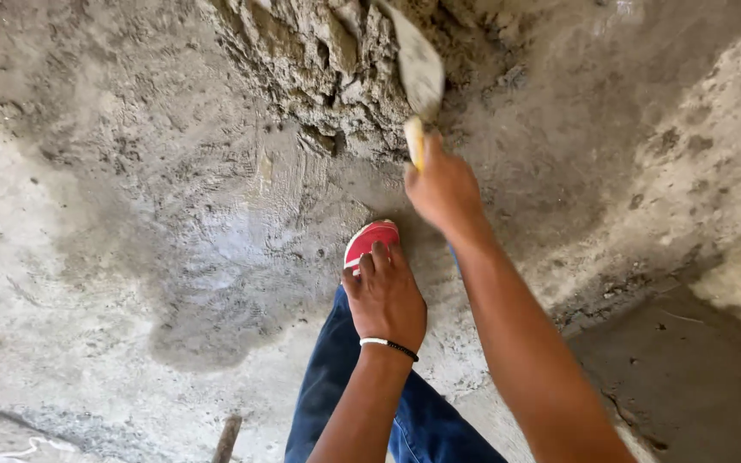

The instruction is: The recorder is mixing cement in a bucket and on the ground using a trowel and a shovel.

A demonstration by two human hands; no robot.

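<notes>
1. Trowel (419, 73): flat grey blade smeared with mortar, pale yellowish handle; held in the right hand (443, 189), blade pointing away and tilted against the heap.
2. Mortar heap (328, 60): wet, lumpy grey mass on the concrete floor, its near edge touching the trowel blade.

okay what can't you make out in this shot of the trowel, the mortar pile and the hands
- Trowel: blade tip cut off by the top edge, head view.
- Trowel handle: mostly hidden inside the right hand.
- Mortar pile: upper part runs past the top edge.
- Left hand: palm hidden; it rests on the knee.
- Red shoe: mostly covered by the left hand.
</notes>
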